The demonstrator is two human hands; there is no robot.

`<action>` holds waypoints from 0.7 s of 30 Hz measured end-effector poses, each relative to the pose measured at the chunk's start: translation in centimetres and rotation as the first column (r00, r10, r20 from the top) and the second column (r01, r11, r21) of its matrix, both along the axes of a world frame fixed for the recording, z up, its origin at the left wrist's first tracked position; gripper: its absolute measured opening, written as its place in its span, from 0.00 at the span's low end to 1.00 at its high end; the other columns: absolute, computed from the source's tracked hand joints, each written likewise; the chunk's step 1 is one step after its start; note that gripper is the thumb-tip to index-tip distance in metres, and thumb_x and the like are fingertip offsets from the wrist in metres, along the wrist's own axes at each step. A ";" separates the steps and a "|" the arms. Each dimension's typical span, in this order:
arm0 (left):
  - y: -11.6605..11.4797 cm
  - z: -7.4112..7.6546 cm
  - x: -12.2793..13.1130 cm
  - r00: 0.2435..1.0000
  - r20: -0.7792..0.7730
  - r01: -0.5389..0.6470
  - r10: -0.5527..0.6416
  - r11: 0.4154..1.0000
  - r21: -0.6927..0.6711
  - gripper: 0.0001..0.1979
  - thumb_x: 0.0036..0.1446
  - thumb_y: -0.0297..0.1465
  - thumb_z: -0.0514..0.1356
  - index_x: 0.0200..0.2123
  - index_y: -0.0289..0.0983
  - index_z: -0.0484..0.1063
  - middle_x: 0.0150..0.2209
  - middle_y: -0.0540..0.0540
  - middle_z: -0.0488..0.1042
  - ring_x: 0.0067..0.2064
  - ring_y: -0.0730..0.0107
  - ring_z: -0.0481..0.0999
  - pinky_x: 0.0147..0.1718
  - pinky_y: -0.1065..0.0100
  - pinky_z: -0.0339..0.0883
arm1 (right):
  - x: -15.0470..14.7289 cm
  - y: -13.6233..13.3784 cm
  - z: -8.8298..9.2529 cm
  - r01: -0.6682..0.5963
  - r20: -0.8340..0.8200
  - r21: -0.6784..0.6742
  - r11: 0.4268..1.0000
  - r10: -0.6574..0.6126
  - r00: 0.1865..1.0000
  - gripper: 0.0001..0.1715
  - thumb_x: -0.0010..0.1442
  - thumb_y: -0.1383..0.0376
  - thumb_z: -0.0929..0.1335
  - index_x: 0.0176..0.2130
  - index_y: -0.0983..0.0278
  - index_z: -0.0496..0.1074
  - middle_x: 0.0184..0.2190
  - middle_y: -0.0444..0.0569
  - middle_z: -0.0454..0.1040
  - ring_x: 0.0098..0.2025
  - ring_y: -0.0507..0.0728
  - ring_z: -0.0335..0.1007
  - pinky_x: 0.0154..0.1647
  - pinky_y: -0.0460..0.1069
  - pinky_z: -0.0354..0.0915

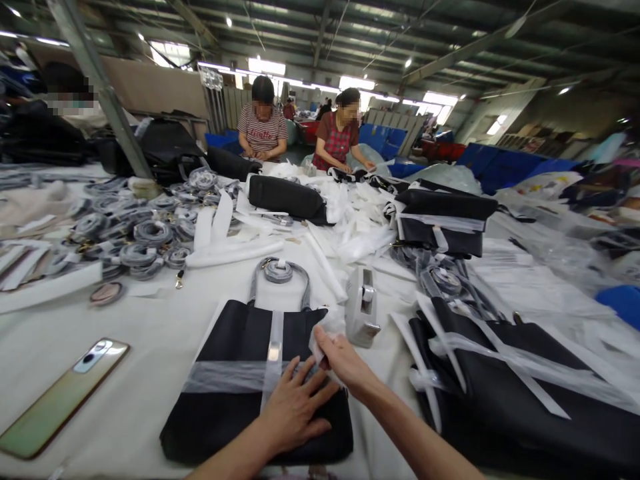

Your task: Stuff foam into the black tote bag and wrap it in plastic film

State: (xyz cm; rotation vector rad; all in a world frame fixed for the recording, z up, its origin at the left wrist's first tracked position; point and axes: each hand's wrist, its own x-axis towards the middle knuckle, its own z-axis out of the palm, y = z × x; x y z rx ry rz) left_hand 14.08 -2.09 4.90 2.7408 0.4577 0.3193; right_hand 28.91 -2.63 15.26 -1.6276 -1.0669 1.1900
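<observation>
A black handbag [225, 427] lies flat before me, its wrapped grey handles and a coiled strap [277, 270] reaching away from me. A whitish band [225, 377] crosses its front, and a narrower strip [277, 327] runs over the band lengthwise. My left hand [297, 403] rests on the bag's lower right part with fingers spread. At the bag's upper right corner, my right hand [340, 357] pinches a crumpled piece of thin white wrapping [333, 327]. Just beyond that hand stands a grey tape dispenser [362, 307].
A phone [65, 397] lies at the left. Coiled straps [150, 233] are heaped at the back left. More black bags [525, 380] with white bands are stacked at the right. Across the table, two people [263, 127] work among white wrapping sheets and black bags.
</observation>
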 end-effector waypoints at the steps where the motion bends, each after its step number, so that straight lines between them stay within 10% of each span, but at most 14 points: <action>1: 0.0 0.2 0.0 1.000 -0.007 0.001 -0.001 1.000 -0.012 0.34 0.59 0.51 0.50 0.65 0.56 0.39 0.65 0.53 0.54 0.65 0.49 0.51 0.60 0.41 0.47 | 0.6 0.1 0.7 -0.016 0.054 -0.003 1.000 0.017 0.998 0.35 0.59 0.39 0.59 0.17 0.63 0.60 0.13 0.41 0.59 0.17 0.48 0.54 0.19 0.44 0.50; 10: -0.4 0.4 0.9 0.999 -0.020 -0.035 0.034 0.997 -0.074 0.36 0.56 0.53 0.52 0.64 0.57 0.42 0.67 0.51 0.48 0.63 0.41 0.52 0.56 0.30 0.42 | 4.3 -2.8 2.6 -0.002 0.094 -0.027 1.000 0.004 0.996 0.36 0.58 0.38 0.58 0.18 0.64 0.64 0.14 0.43 0.63 0.18 0.50 0.58 0.19 0.45 0.54; 16: -0.4 0.1 1.2 1.000 0.003 -0.025 0.025 0.997 -0.077 0.35 0.54 0.51 0.55 0.64 0.56 0.48 0.62 0.49 0.59 0.63 0.40 0.49 0.56 0.29 0.38 | 0.8 -1.2 -0.2 -0.067 -0.113 -0.101 0.993 0.055 0.992 0.36 0.57 0.38 0.60 0.19 0.65 0.65 0.15 0.42 0.63 0.18 0.48 0.57 0.20 0.43 0.53; 21: -0.3 0.0 0.8 1.000 0.031 -0.001 0.003 0.998 -0.068 0.31 0.55 0.48 0.56 0.61 0.53 0.55 0.61 0.44 0.60 0.64 0.41 0.50 0.57 0.31 0.39 | -1.2 -0.1 -4.2 0.144 -0.422 -0.136 0.980 -0.189 0.887 0.33 0.50 0.38 0.68 0.20 0.64 0.61 0.14 0.39 0.59 0.16 0.46 0.51 0.15 0.42 0.46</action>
